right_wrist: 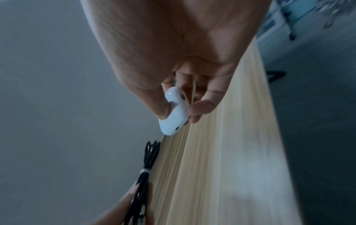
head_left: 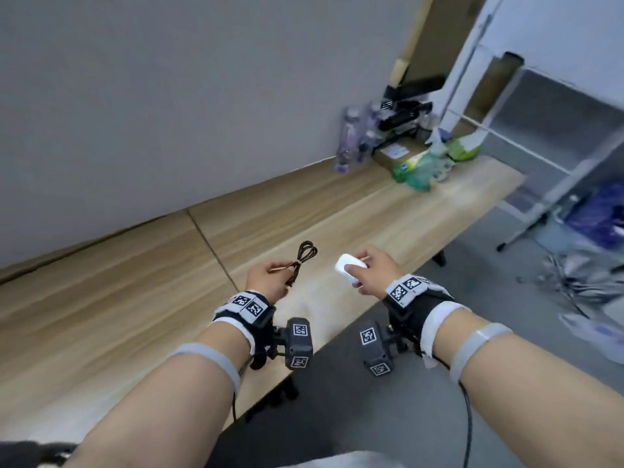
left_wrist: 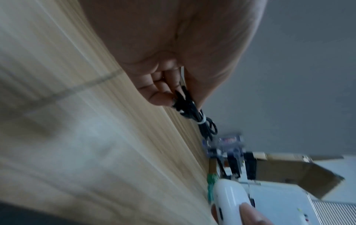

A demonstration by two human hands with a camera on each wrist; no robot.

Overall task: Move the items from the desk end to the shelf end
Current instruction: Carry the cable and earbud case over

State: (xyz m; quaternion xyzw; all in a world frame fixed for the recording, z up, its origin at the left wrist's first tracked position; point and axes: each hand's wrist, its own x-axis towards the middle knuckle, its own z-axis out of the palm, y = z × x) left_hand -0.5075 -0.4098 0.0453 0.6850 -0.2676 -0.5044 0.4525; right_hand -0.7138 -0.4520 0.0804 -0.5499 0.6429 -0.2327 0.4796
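My left hand [head_left: 270,276] pinches a coiled black cable [head_left: 302,256] bound with a small tie, held above the wooden desk [head_left: 135,298]. In the left wrist view the cable [left_wrist: 194,112] hangs from the curled fingers [left_wrist: 159,94]. My right hand [head_left: 369,273] grips a small white rounded case [head_left: 347,266] between thumb and fingers, over the desk near its front edge. The right wrist view shows the case [right_wrist: 174,112] in the pinch, and the cable [right_wrist: 148,161] below it.
At the desk's far end stand clear bottles [head_left: 351,136], a cardboard box [head_left: 395,153], green packets [head_left: 425,167] and black devices [head_left: 401,116]. A white shelf frame [head_left: 526,130] rises beyond the desk end. Bags and clutter [head_left: 584,258] lie on the dark floor at right.
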